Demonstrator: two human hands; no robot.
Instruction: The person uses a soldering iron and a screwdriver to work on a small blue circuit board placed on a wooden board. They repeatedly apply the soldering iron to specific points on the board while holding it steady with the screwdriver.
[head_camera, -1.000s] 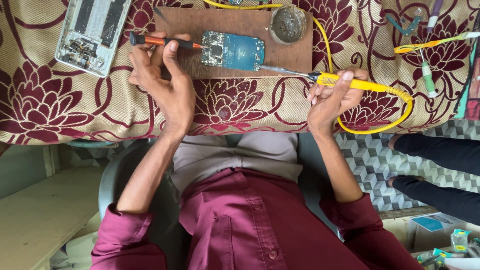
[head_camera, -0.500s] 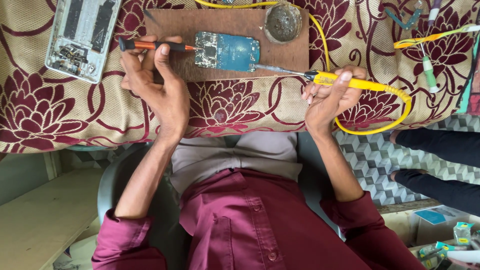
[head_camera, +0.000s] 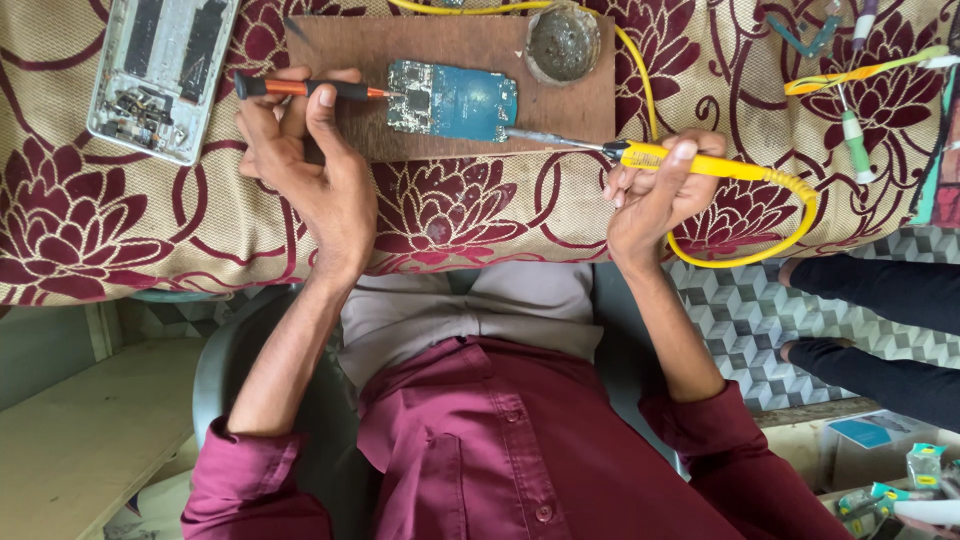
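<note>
A blue circuit board (head_camera: 452, 101) lies on a brown wooden board (head_camera: 440, 60) on the floral cloth. My left hand (head_camera: 305, 165) grips an orange and black screwdriver (head_camera: 305, 89), its tip touching the circuit board's left edge. My right hand (head_camera: 655, 190) holds a yellow soldering iron (head_camera: 690, 160); its metal tip rests at the circuit board's lower right corner. A yellow cable (head_camera: 780, 225) loops from the iron around my right hand.
An opened phone body (head_camera: 160, 75) lies at the far left. A round metal dish (head_camera: 562, 42) sits on the wooden board. Tweezers and small tools (head_camera: 850, 70) lie at the far right. Another person's dark-trousered legs (head_camera: 880, 330) are at the right.
The view has shifted slightly. My left hand brought the screwdriver tip in to the circuit board's left edge. My right hand keeps the iron at the board's corner.
</note>
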